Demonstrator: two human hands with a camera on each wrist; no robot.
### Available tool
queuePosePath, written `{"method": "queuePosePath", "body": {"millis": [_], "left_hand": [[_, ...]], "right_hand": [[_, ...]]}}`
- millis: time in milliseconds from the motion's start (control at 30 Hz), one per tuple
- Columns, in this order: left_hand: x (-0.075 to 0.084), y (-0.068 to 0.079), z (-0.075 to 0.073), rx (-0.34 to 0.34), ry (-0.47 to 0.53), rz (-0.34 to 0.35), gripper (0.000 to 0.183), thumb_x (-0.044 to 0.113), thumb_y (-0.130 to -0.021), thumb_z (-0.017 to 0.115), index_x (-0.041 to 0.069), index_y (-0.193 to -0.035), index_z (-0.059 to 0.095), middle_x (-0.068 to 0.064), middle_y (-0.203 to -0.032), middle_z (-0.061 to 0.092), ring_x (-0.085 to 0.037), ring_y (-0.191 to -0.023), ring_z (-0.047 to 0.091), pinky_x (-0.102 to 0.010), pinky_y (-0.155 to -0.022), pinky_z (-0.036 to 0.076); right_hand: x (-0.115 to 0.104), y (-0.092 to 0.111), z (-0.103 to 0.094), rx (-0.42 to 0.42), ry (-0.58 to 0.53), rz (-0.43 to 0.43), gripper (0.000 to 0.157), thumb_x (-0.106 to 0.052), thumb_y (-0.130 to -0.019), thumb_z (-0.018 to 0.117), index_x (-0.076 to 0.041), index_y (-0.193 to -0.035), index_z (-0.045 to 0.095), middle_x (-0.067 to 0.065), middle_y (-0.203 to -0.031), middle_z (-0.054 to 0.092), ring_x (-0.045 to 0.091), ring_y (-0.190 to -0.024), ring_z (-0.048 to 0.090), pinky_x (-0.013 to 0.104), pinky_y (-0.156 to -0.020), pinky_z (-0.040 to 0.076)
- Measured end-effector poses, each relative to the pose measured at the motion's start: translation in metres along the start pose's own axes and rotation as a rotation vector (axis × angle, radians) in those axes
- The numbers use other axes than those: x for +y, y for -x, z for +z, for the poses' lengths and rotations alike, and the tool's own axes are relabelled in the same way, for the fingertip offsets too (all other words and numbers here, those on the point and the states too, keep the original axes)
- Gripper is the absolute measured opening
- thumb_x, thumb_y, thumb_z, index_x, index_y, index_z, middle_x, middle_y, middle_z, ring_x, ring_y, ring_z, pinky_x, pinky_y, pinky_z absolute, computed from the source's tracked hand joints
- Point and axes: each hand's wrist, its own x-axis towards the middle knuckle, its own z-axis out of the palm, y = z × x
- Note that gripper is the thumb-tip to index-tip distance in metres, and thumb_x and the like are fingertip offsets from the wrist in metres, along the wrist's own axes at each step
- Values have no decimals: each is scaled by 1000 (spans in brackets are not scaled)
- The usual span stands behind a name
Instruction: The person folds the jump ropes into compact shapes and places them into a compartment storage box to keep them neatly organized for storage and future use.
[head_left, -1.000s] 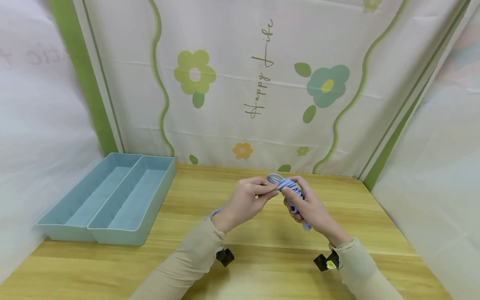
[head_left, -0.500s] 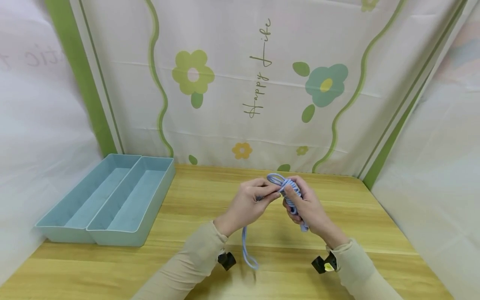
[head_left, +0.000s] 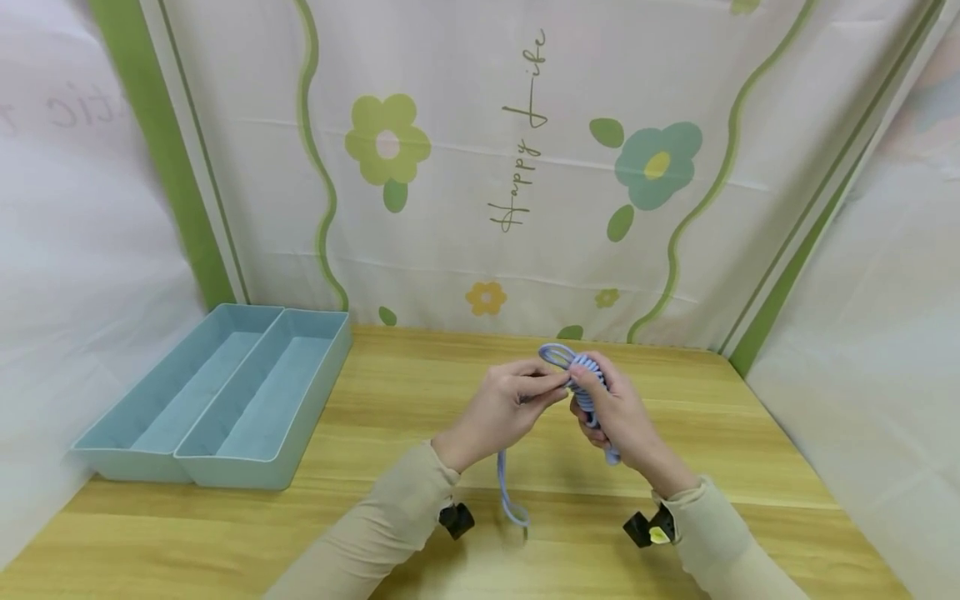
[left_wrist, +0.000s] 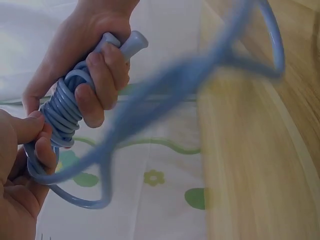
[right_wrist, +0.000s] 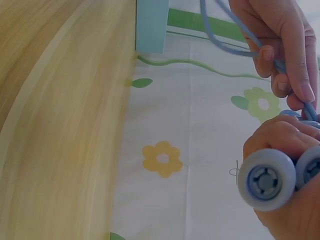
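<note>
A blue jump rope (head_left: 584, 402) is wound in tight turns round its own folded cord and handles. My right hand (head_left: 628, 421) grips this bundle, thumb across the turns. Two pale blue handle ends (left_wrist: 134, 44) stick out of that fist in the left wrist view. With thumb and fingertips, my left hand (head_left: 497, 410) pinches the cord close against the bundle. From the left hand a loose doubled length of cord (head_left: 513, 505) hangs toward the table, blurred in the left wrist view. A small loop (head_left: 553, 355) stands out at the bundle's top.
Two light blue trays (head_left: 281, 400) lie side by side at the left of the wooden table (head_left: 420, 533). A white curtain (head_left: 450, 225) printed with flowers closes off the back, and white cloth hangs on both sides.
The loose cord, mostly hidden behind the left wrist at first, now hangs below the left hand. That hand has shifted slightly right with its pinch, while the right hand keeps its grip.
</note>
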Motion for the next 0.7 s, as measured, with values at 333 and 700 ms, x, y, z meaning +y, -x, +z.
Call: {"method": "queuePosePath", "body": {"millis": [333,700], "left_hand": [[1,-1,1,18,18,-38,24,1,-92,69,-3,-115,71,-6,-92,67,-2,-64,49,-13,-55,40],[1,0,-4,-14,19,-116,24,7,-93,69,1,-116,71,-4,-91,71,-4,-53,42,-18,-48,37]], "right_hand": [[-4,1,0,24,-33,-33,40,-39,-107,43,1,-114,46,14,-66,45,12,-37,33,28,-29,29],[-4,1,-2,45,-79,-56,37,-34,-108,39,2,-115,45,13,-64,44,12,-37,33,29,-28,28]]}}
